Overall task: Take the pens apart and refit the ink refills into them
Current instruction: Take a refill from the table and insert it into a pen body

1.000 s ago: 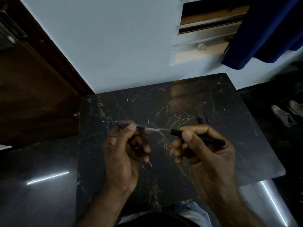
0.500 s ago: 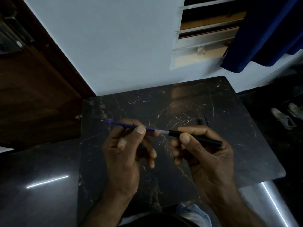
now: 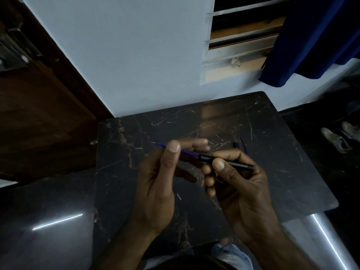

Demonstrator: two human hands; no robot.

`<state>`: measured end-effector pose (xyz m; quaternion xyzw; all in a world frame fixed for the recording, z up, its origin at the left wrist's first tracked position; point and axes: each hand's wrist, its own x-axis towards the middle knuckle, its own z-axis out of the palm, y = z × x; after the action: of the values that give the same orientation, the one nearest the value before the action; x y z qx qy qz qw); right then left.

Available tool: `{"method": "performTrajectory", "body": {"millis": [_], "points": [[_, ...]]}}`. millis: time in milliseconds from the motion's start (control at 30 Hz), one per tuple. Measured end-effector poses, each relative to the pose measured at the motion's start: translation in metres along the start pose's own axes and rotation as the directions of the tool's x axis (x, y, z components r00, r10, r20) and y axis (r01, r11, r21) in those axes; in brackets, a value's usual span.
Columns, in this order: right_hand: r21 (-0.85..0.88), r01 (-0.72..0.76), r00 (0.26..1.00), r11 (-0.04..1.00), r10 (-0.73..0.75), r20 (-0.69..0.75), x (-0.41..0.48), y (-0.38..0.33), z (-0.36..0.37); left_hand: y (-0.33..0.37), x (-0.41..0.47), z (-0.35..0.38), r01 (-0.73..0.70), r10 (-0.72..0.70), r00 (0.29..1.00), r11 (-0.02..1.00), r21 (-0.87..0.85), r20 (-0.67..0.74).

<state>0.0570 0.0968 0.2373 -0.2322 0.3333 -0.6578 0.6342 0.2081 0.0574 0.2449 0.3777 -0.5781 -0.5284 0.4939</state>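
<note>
Left hand [image 3: 155, 184] holds blue refill [image 3: 187, 152] partway inside right hand's [image 3: 239, 184] black barrel [image 3: 228, 162]

Left hand [image 3: 155, 184] pinching blue refill [image 3: 188, 152], its end inside black barrel [image 3: 227, 162], right hand [image 3: 239, 184] gripping barrel

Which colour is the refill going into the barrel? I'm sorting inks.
Blue-purple refill, entering the black barrel; head view.
</note>
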Motion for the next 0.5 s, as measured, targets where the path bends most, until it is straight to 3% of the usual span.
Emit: {"method": "performTrajectory", "body": {"millis": [100, 367, 500], "points": [[0.018, 0.011, 1.000, 1.000, -0.011, 0.004, 0.001, -0.001, 0.003, -0.004, -0.003, 0.011, -0.010, 0.012, 0.998, 0.999, -0.039, 0.066], [-0.009, 0.012, 1.000, 1.000, -0.012, -0.007, 0.010, -0.003, 0.005, -0.014, -0.001, 0.015, -0.020, 0.019, 0.999, 0.999, 0.031, 0.042], [0.095, -0.008, 0.998, 0.995, 0.003, 0.057, 0.017, 0.004, 0.012, -0.009, 0.004, 0.007, -0.031, 0.029, 0.984, 1.000, 0.006, 0.174]]}}
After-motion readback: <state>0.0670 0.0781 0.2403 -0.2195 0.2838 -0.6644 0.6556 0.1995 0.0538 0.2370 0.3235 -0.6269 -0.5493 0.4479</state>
